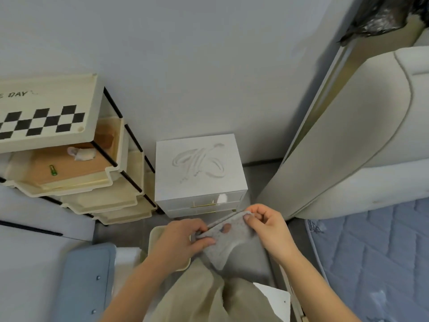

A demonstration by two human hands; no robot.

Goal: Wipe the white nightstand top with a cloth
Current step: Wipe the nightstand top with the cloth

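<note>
Your white nightstand (199, 168) stands against the grey wall (209, 66), hemmed in on both sides: a cream stacking drawer unit (76, 173) sits just beside its left edge, with the upper drawer pulled out, and the padded headboard (348, 140) leans close past its right edge, leaving a narrow strip of grey floor (260, 173) between them. The front edge faces you and is the only open way in; the top lies beyond your hands with nothing standing on it. That top carries a pale film with looping smear marks (199, 161) across its middle, and the two drawer fronts below show thin gold handles (203, 205). To your right lies the blue quilted mattress (376, 263); to your lower left are a blue-grey panel (88, 280) and a cream bin (155, 238) partly hidden under your left forearm. The grey cloth (228, 242) is in the air in front of the nightstand's drawers, not touching the top, and hangs down over your beige trousers (199, 296). Your left hand (183, 240) has its grip closed on the cloth's left corner, thumb pressed over the fabric. Your right hand (267, 226) pinches the upper right edge between thumb and fingertips, the cloth stretched between the two hands, and one fingertip shows through a gap in the fabric.
</note>
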